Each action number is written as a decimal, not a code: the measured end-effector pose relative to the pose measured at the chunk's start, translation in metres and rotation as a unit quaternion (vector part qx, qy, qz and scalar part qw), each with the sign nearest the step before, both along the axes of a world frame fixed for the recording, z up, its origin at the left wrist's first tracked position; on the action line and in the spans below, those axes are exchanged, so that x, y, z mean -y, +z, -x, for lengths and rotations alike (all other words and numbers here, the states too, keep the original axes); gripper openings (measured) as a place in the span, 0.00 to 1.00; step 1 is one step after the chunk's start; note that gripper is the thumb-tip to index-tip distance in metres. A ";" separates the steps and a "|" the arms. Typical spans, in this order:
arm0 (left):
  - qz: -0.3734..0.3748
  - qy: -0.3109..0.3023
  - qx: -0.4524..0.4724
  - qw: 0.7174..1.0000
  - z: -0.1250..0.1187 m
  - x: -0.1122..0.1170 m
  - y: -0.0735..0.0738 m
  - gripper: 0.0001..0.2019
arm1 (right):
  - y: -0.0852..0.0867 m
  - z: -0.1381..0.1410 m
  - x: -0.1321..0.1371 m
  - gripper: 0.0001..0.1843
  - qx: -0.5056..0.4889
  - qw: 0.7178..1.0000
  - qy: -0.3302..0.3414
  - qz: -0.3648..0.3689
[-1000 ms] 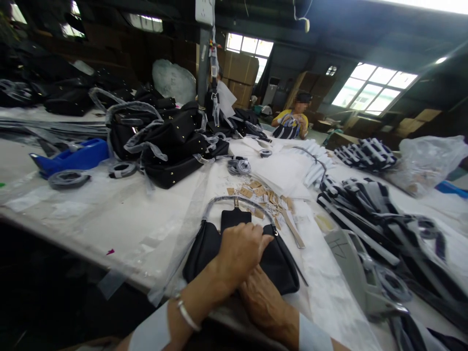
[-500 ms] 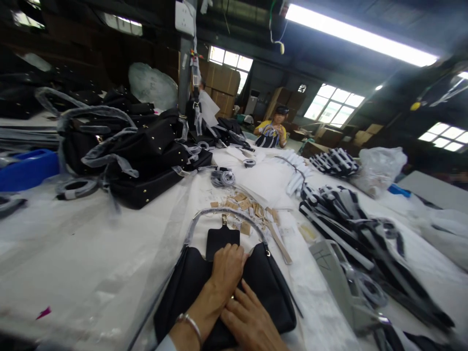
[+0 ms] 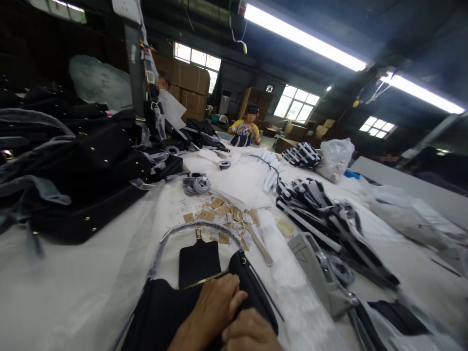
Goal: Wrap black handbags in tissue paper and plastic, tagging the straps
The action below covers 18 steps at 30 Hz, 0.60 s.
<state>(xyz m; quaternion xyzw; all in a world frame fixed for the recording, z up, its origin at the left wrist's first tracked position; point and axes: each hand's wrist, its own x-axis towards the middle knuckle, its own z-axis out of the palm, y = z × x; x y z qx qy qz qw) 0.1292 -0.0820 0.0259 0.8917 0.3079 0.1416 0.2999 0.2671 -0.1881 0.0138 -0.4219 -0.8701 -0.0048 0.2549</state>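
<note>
A black handbag [image 3: 164, 312] lies before me at the bottom of the view. Its strap [image 3: 204, 225], wrapped in clear film, arches over the far side. From its opening a black flap [image 3: 199, 261] with a gold clasp lies away from me. A thin gold line, perhaps a zip, runs along the opening. My left hand [image 3: 215, 302] is closed at the bag's upper edge, fingers curled over it. Just right of it and lower, my right hand [image 3: 252, 331] is also closed over the bag. Whatever its fingers pinch is hidden, and it is slightly blurred.
Brown tags [image 3: 223, 209] lie scattered beyond the strap. Black bags [image 3: 91, 195] are piled left. To the right are a grey tape dispenser-like device [image 3: 314, 268] and wrapped black straps [image 3: 325, 219]. White sheets [image 3: 241, 180] spread behind. A person [image 3: 245, 129] in yellow sits farther back.
My view has turned right, so the surroundings shift left. Both hands have curled more tightly, the right one no longer flat. The gold line along the bag's opening now shows.
</note>
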 end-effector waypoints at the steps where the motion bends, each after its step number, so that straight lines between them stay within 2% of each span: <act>1: 0.005 0.000 -0.021 1.000 0.000 0.000 0.001 0.06 | 0.018 -0.017 -0.007 0.14 0.003 0.999 -0.045 -0.012; 3: 0.015 0.002 -0.040 0.999 0.000 -0.001 0.004 0.07 | 0.054 -0.060 -0.031 0.16 0.031 0.977 -0.211 -0.018; 4: 0.018 0.004 -0.041 0.999 0.000 -0.001 0.006 0.07 | 0.068 -0.084 -0.046 0.16 0.075 0.951 -0.302 0.001; 6: 0.020 0.008 -0.039 0.999 0.002 -0.001 0.009 0.09 | 0.086 -0.132 -0.078 0.17 0.214 0.860 -0.446 0.124; 8: 0.024 0.008 -0.031 0.999 0.003 -0.001 0.011 0.09 | 0.086 -0.170 -0.108 0.14 0.250 0.822 -0.480 0.175; 10: 0.028 0.009 -0.022 0.999 0.003 -0.001 0.011 0.09 | 0.074 -0.195 -0.130 0.11 0.270 0.801 -0.489 0.218; 14: 0.024 0.017 -0.011 1.000 0.003 -0.001 0.010 0.10 | 0.041 -0.217 -0.147 0.15 0.293 0.763 -0.497 0.290; 18: 0.020 0.009 -0.009 1.000 0.004 -0.001 0.011 0.12 | 0.028 -0.229 -0.148 0.21 0.306 0.742 -0.509 0.312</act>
